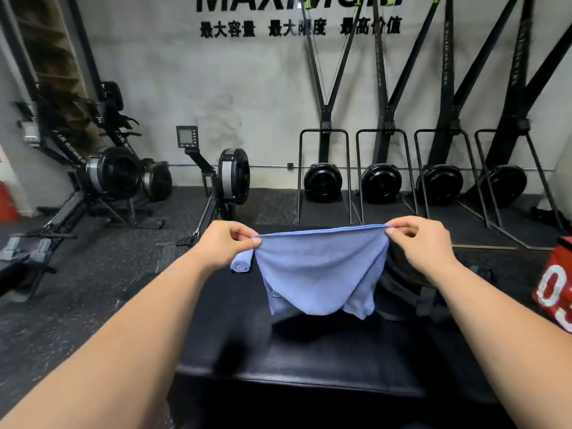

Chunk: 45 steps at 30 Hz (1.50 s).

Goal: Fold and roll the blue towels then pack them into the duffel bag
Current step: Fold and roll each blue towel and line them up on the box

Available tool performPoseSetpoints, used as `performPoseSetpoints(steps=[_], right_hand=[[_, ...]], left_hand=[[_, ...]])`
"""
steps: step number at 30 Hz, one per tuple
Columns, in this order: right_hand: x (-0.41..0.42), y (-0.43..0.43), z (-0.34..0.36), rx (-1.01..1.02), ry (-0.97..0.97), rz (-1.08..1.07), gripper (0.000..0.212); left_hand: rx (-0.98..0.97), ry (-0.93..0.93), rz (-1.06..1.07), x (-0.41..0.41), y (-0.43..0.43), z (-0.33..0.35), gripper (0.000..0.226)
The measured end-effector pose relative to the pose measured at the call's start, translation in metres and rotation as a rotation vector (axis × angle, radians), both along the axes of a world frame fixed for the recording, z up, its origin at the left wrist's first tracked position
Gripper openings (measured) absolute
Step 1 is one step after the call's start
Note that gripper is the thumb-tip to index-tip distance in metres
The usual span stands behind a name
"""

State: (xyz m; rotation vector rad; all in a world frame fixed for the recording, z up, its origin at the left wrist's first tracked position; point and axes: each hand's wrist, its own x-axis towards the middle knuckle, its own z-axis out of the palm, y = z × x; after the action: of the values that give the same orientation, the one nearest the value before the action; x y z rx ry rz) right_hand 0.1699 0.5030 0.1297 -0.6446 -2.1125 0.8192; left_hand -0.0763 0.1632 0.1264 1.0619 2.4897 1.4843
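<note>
The blue towel (318,274) hangs above the black bench (309,351), its top corners pinched in the left hand (227,243) and right hand (418,239). One rolled towel (240,264) lies beside the left hand, so I judge this one's folding and all packing remain. The dark duffel bag (402,292) behind is largely hidden.

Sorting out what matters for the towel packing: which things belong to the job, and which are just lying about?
Job: soft blue cloth towel pinched by left hand and right hand; rolled blue towel; dark fabric duffel bag.
Lying about: red box with white numerals; black rowing machines.
</note>
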Motion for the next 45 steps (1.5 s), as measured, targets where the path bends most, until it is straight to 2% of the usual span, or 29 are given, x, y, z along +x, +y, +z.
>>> performPoseSetpoints(steps=[6,10,17,20,22,24,27,29,31,35,39,42,44,45], right_hand=[[0.012,-0.006,0.052,0.057,0.126,-0.039,0.006],[0.014,-0.005,0.071,0.071,0.161,-0.056,0.005],[0.017,-0.011,0.082,0.058,0.137,-0.106,0.005],[0.02,-0.008,0.078,0.037,0.085,-0.122,0.004],[0.022,-0.008,0.076,-0.009,0.101,-0.094,0.006],[0.023,-0.011,0.075,-0.102,0.156,-0.044,0.007],[0.023,-0.017,0.076,-0.146,0.153,0.023,0.005],[0.025,-0.024,0.078,-0.242,0.135,0.145,0.006],[0.029,-0.026,0.079,-0.341,0.155,0.184,0.005],[0.039,-0.02,0.076,-0.512,0.162,0.198,0.007],[0.044,-0.022,0.077,-0.694,0.203,0.362,0.008],[0.047,-0.027,0.081,-0.774,0.257,0.465,0.009],[0.046,-0.028,0.08,-0.785,0.278,0.492,0.007],[0.044,-0.029,0.077,-0.791,0.281,0.482,0.009]], left_hand=[[0.172,0.209,0.055,0.013,-0.002,0.059,0.005],[0.191,0.28,0.098,0.017,-0.006,0.081,0.007],[0.157,0.217,0.058,0.026,-0.016,0.087,0.007],[0.182,0.103,-0.02,0.032,-0.018,0.087,0.006],[0.212,0.101,0.007,0.032,-0.017,0.087,0.007],[0.17,0.185,0.103,0.03,-0.013,0.088,0.007],[-0.021,0.422,0.222,0.034,-0.009,0.09,0.008],[-0.055,0.451,0.222,0.035,-0.009,0.091,0.008],[-0.018,0.328,0.165,0.036,-0.015,0.089,0.009],[0.192,-0.029,0.021,0.038,-0.032,0.084,0.014],[0.305,-0.367,-0.2,0.038,-0.043,0.085,0.02],[0.39,-0.482,-0.384,0.036,-0.047,0.083,0.041],[0.408,-0.509,-0.428,0.031,-0.045,0.078,0.063],[0.406,-0.513,-0.427,0.027,-0.043,0.073,0.064]])
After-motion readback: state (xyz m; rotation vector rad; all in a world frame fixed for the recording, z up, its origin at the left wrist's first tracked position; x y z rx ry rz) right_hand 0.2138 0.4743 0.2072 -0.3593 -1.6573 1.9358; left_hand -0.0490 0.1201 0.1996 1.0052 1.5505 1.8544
